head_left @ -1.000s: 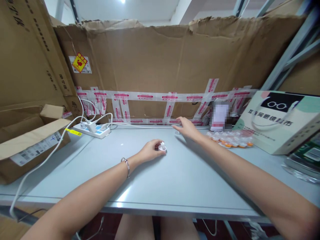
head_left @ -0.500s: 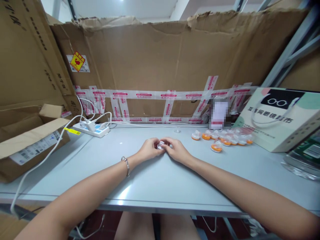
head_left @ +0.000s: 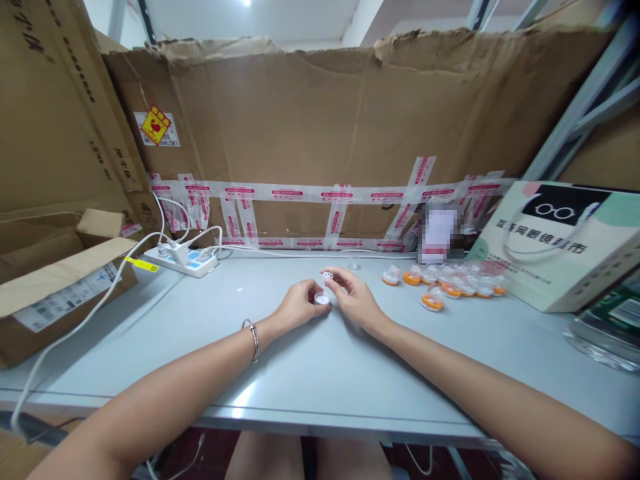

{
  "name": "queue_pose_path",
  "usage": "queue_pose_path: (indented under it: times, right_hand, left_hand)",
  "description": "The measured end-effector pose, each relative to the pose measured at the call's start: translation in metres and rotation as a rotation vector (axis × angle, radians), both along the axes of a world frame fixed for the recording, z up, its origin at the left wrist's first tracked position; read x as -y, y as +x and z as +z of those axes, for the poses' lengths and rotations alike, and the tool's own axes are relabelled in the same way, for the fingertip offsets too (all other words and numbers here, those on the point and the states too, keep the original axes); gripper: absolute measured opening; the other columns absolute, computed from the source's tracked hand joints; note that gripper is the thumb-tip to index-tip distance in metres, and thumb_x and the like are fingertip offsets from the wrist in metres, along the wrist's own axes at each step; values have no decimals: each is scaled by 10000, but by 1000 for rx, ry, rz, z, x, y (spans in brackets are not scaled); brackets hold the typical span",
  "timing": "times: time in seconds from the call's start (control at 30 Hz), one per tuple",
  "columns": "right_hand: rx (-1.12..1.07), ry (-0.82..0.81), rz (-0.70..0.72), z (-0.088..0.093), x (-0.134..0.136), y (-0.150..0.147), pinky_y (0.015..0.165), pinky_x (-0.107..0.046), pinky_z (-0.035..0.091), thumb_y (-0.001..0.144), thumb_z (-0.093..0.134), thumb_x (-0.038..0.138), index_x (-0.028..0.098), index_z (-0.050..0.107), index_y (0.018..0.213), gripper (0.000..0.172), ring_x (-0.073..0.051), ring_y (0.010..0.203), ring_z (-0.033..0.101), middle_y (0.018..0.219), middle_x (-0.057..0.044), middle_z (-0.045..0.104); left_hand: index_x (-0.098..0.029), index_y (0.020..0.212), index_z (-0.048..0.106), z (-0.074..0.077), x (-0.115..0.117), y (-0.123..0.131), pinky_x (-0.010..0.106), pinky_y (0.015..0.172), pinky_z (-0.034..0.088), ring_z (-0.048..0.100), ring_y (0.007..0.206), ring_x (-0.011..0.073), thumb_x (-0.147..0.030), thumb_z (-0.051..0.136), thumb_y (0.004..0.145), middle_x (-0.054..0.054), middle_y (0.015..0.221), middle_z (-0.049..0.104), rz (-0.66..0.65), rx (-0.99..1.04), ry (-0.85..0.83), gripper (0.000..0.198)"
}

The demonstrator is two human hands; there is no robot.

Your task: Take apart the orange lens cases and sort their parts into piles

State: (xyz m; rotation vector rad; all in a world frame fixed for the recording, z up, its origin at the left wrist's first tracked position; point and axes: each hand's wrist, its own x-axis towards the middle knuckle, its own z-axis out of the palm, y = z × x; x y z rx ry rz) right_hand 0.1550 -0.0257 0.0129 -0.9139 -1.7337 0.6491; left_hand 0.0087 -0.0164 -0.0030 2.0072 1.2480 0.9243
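My left hand (head_left: 299,306) rests on the grey table (head_left: 310,360) with its fingers pinched round a small white round plastic piece (head_left: 321,298). My right hand (head_left: 351,295) is right beside it, thumb and forefinger pinched on a second small white piece (head_left: 327,275) lifted just above the first. A metal bangle (head_left: 251,333) sits on my left wrist. To the right lies a cluster of several small orange-and-clear caps (head_left: 445,283). A tiny clear piece (head_left: 353,265) stands alone near the back wall.
A white power strip (head_left: 181,261) with cables lies at the back left. An open cardboard box (head_left: 55,280) sits on the left. A white printed box (head_left: 560,240) stands at the right. Taped cardboard walls (head_left: 320,147) close off the back.
A second ago my right hand reached to the back of the table; it came back to meet my left hand. Now the two hands have parted a little, each pinching a white piece.
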Motion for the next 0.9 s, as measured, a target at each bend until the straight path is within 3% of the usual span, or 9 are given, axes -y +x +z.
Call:
queue_pose_path:
  times: [0.2, 0.3, 0.4, 0.53, 0.73, 0.83, 0.9]
  right_hand:
    - [-351, -180, 62, 29, 4, 8, 714, -330, 497, 713, 598, 389, 233, 529, 1024, 355, -134, 659, 600, 780, 10, 592]
    - [-472, -229, 118, 34, 5, 11, 712, -335, 499, 643, 668, 413, 237, 496, 953, 396, -139, 660, 617, 740, 19, 624]
    - [-539, -288, 151, 35, 7, 10, 736, -330, 492, 594, 708, 418, 226, 508, 836, 368, -145, 682, 628, 762, -2, 663]
    - [-621, -400, 206, 35, 12, 7, 703, -293, 495, 549, 751, 372, 214, 542, 774, 345, -138, 652, 636, 683, 11, 685]
    - [-614, -537, 239, 31, 19, 0, 597, -226, 497, 523, 776, 332, 185, 571, 637, 277, -104, 533, 630, 549, 37, 675]
    - [-551, -532, 186, 28, 18, 1, 606, -258, 509, 552, 757, 352, 178, 600, 618, 244, -128, 554, 643, 562, 21, 681]
    - [-495, -485, 136, 28, 17, 3, 635, -271, 512, 573, 747, 348, 173, 634, 621, 214, -135, 592, 645, 582, 14, 682]
  left_hand:
    - [-144, 884, 575, 4, 6, -3, 264, 614, 429, 550, 698, 179, -411, 750, 507, 31, 778, 597, -22, -76, 7, 494]
    - [-137, 988, 567, 12, 10, -5, 300, 702, 438, 552, 808, 212, -462, 760, 487, 87, 959, 583, -22, -92, 25, 627]
    - [-161, 1075, 553, 24, 13, -6, 317, 808, 414, 528, 952, 218, -403, 664, 666, 101, 1108, 551, -61, 24, 56, 488]
    - [-173, 1083, 576, 38, 17, -4, 308, 829, 406, 523, 998, 190, -330, 468, 838, 80, 1122, 582, -104, 358, 29, 311]
    - [-149, 997, 643, 39, 25, 3, 330, 841, 431, 565, 939, 192, -329, 575, 787, 75, 1046, 633, -251, 680, -160, 285]
    - [-157, 949, 660, 38, 26, 4, 343, 827, 459, 585, 909, 192, -302, 626, 748, 64, 1002, 653, -215, 743, -194, 250]
    - [-157, 923, 666, 40, 25, 3, 335, 810, 475, 598, 886, 190, -283, 650, 724, 61, 966, 665, -159, 695, -125, 237]
